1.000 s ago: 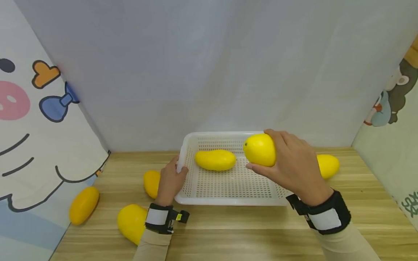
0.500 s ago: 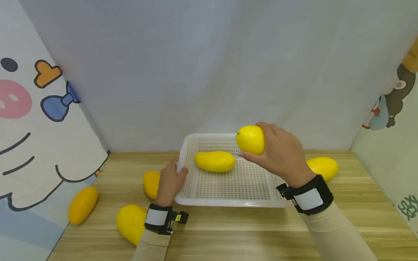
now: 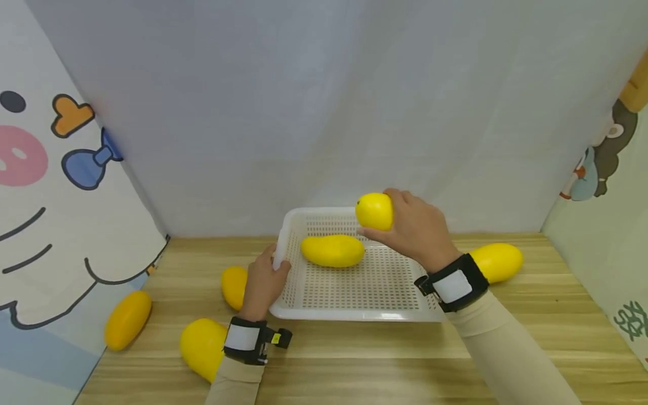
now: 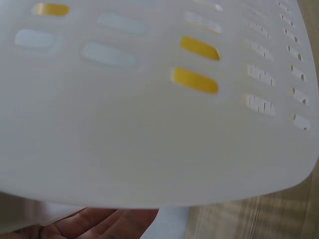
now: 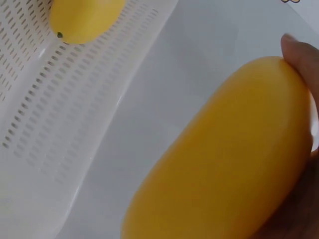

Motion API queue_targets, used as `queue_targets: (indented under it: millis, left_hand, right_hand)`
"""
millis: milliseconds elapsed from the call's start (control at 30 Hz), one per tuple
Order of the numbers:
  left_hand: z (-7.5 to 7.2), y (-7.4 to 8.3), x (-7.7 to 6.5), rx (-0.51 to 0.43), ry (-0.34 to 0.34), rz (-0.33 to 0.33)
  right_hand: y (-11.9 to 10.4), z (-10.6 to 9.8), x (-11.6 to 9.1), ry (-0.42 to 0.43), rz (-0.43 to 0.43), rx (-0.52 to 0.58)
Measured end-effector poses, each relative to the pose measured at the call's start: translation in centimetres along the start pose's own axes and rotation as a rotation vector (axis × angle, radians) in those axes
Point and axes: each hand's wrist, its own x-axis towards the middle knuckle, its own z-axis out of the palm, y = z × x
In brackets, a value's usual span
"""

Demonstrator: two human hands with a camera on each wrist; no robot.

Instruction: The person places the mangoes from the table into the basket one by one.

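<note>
My right hand point(image 3: 419, 232) grips a yellow mango point(image 3: 373, 211) over the back of the white perforated plastic basket point(image 3: 354, 315). In the right wrist view the held mango point(image 5: 224, 159) looks long and smooth, with a thumb at one end. My left hand point(image 3: 264, 284) holds the basket's left rim, thumb on top. Up close, the left wrist view shows the basket wall point(image 4: 129, 149) with yellow behind its slots; part of the hand point(image 4: 104, 224) appears below the edge. Inside the basket another mango point(image 3: 332, 251) lies on its side toward the left.
On the wooden table point(image 3: 354, 365), a mango point(image 3: 498, 262) lies right of the basket, partly behind my right wrist. Left of it lie three more: one mango point(image 3: 234, 287) by my left hand, one mango point(image 3: 202, 346) beside my forearm, one mango point(image 3: 128, 320) farther left. A grey backdrop point(image 3: 324, 112) stands behind.
My right hand has carried its mango left and slightly back over the basket, uncovering more of the mango on the right. The left hand stays on the rim.
</note>
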Motion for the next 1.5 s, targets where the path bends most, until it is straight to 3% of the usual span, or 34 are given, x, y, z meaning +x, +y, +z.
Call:
queue_targets:
  millis: [200, 633, 1167, 1500]
  left_hand:
    - [0.0, 0.1, 0.1, -0.001, -0.002, -0.007]
    - [0.1, 0.4, 0.2, -0.007, 0.006, 0.007]
    - [0.0, 0.4, 0.1, 0.006, -0.012, -0.015]
    - [-0.1, 0.4, 0.0, 0.009, -0.01, -0.016]
  right_hand:
    - [0.0, 1.1, 0.7, -0.092, 0.041, 0.012]
    - [0.6, 3.8, 2.0, -0.187, 0.103, -0.022]
    - [2.3, 7.0, 1.7, -0.35, 0.217, -0.053]
    - [2.2, 8.3, 2.0, -0.4, 0.267, -0.076]
